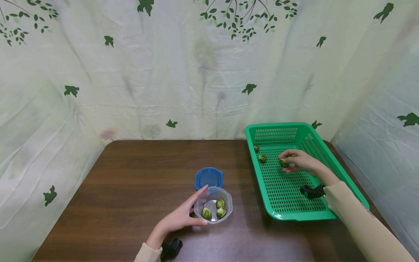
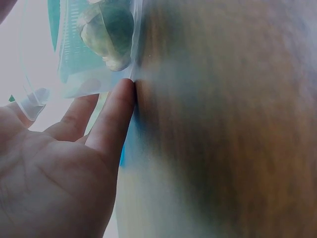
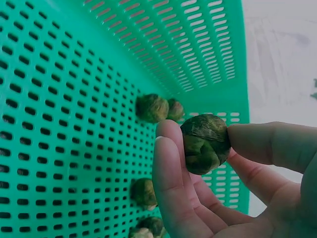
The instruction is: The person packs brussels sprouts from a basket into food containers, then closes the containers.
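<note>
My right hand (image 1: 299,161) is over the green basket (image 1: 273,214), pinching a Brussels sprout (image 3: 205,144) between thumb and fingertips. Other sprouts lie in the basket: one (image 3: 152,108) beside a smaller one (image 3: 175,109), and another (image 3: 144,193) lower in the right wrist view. My left hand (image 1: 180,217) holds a clear plastic container (image 1: 229,209) from its left side, thumb at the near rim and fingers at the far left. Inside the container are three Brussels sprouts, one (image 1: 206,213) at the left; a sprout (image 2: 109,37) shows through the wall in the left wrist view.
A blue lid (image 1: 208,177) lies just behind the container on the brown wooden table (image 1: 137,182). The basket's slotted walls rise around its floor at the table's right side. White curtains (image 1: 183,72) with leaf prints hang at the back and sides.
</note>
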{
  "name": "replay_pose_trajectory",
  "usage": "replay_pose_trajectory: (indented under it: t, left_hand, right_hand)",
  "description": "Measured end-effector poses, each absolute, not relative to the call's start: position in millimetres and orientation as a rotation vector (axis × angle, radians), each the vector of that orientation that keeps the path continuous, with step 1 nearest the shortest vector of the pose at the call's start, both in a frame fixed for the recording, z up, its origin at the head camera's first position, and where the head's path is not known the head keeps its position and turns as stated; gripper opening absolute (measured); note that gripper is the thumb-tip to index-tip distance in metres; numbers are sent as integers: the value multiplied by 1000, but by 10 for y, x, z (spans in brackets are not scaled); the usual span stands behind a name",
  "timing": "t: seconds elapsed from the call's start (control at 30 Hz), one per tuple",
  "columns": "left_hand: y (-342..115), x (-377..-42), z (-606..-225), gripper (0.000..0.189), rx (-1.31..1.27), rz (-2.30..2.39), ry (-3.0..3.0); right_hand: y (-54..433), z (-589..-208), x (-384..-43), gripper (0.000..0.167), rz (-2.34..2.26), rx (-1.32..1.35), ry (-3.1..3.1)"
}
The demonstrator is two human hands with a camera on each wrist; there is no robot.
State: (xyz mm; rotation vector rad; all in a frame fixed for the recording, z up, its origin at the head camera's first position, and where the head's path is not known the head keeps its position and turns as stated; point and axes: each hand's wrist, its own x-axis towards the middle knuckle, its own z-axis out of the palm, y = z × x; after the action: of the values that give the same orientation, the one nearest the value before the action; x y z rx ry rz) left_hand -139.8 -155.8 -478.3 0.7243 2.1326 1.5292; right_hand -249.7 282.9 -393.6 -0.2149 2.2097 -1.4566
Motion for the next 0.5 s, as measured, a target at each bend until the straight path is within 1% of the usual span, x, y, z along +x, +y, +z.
replay_pose_trajectory:
  t: [0.37, 0.5]
  left_hand:
    - [-1546, -1396, -4785, 96, 765, 1561, 2131]
    - [-1546, -1400, -4793, 96, 774, 1569, 2127]
  right_hand:
    - [2741, -3835, -2410, 39, -1473, -289, 2203]
    - [2686, -3790, -2372, 38, -1480, -320, 2200]
